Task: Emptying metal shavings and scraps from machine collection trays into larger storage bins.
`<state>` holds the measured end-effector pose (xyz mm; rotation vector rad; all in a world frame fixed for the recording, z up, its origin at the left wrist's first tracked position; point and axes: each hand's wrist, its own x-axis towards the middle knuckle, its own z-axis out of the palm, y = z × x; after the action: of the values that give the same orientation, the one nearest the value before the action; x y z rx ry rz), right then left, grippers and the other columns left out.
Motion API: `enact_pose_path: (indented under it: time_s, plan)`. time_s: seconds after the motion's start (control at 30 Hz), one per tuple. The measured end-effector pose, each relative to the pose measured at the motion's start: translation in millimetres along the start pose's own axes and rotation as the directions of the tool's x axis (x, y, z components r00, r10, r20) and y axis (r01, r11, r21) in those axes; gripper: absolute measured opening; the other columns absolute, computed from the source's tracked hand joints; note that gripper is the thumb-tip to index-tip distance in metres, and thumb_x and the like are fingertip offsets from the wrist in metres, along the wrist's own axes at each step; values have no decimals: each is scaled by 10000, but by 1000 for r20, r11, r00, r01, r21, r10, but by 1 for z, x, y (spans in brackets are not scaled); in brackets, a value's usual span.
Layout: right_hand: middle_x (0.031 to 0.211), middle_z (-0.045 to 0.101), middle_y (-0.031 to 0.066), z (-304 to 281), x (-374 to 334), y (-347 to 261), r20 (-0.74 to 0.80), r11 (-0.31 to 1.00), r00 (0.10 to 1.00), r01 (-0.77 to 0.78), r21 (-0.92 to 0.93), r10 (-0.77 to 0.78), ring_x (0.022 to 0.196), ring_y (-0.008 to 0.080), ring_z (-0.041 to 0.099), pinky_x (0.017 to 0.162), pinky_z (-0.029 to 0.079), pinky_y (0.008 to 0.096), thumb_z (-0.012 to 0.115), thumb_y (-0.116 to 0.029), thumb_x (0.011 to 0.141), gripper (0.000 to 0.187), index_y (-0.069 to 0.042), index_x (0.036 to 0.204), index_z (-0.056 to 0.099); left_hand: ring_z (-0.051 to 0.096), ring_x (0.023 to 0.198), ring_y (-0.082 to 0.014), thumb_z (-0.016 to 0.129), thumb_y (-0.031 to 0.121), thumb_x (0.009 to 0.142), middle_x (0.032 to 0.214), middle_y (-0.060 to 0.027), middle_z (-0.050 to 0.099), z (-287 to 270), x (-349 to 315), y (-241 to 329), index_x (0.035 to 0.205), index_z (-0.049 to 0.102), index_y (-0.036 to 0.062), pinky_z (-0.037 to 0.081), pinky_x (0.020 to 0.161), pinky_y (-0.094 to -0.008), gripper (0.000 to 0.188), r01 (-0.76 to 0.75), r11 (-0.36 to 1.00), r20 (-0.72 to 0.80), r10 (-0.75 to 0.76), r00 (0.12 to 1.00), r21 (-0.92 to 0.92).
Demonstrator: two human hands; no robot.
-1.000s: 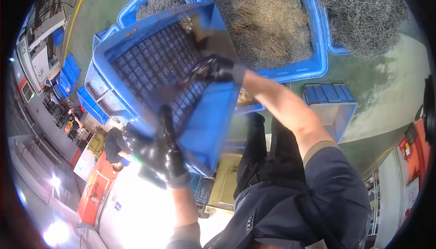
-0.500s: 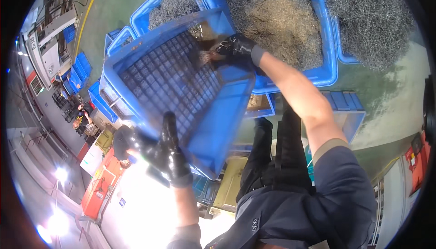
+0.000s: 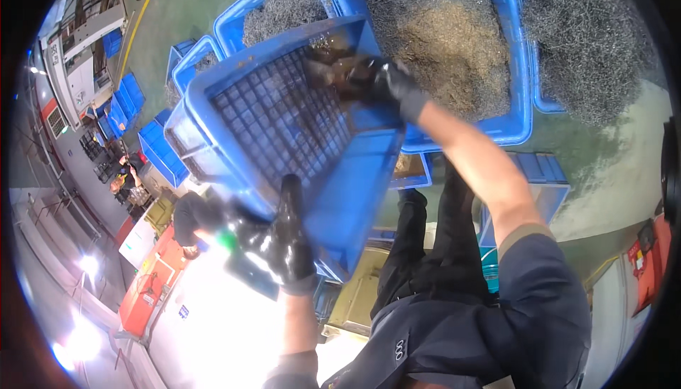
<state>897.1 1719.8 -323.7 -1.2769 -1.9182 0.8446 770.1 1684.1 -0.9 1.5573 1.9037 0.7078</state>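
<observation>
A blue plastic crate [image 3: 213,130] is tilted on its side in front of me, its gridded inner floor showing wet, dark residue. My left hand [image 3: 287,243], in a black glove, grips the crate's near left rim with the thumb over the edge. Inside the crate's far right part is my right hand [image 3: 386,85], also black-gloved and closed. It holds a brownish, brush-like tool [image 3: 332,73] against the gridded floor; motion blurs it, so its exact kind is unclear.
A large blue bin [image 3: 525,84] with grey and tan metal shavings lies beyond the crate. Another shavings-filled bin [image 3: 230,24] stands at the far left, and a heap of grey shavings [image 3: 589,41] at the far right. A person [image 3: 131,183] is in the left background.
The crate has shifted slightly to the right in view, with my left hand on it. My right hand and the brush-like tool have moved a little along the crate's floor.
</observation>
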Motion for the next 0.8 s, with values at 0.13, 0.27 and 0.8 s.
enact_pose_path:
  time_s: [0.13,0.27,0.8]
  plan:
    - [772,585,76,5,-22,-164,99,972,967,-234,-13,234,610,220,567,529,444,342,448,-170,899,186,-75,876,606,390,1034,-177,765,-22,725,1133,-89,387,-5,-7,-8,1086,453,-17,347,954,-329,477,-429,705,282,324,903,565]
    - [706,629,102,102,-25,-81,-70,829,826,-556,59,559,645,287,616,564,474,408,526,-261,859,198,-114,791,640,396,1064,-183,753,-61,718,1165,-100,404,14,-4,2,1132,440,-36,352,961,-326,520,-570,586,381,425,821,575]
    - [1126,641,164,-5,103,-50,224,594,588,-803,48,777,1051,311,618,887,482,434,468,-286,887,347,-73,1054,685,491,899,-130,713,-78,753,1054,-97,523,6,-12,14,1129,490,-39,465,759,-228,439,82,997,-59,-82,995,-3]
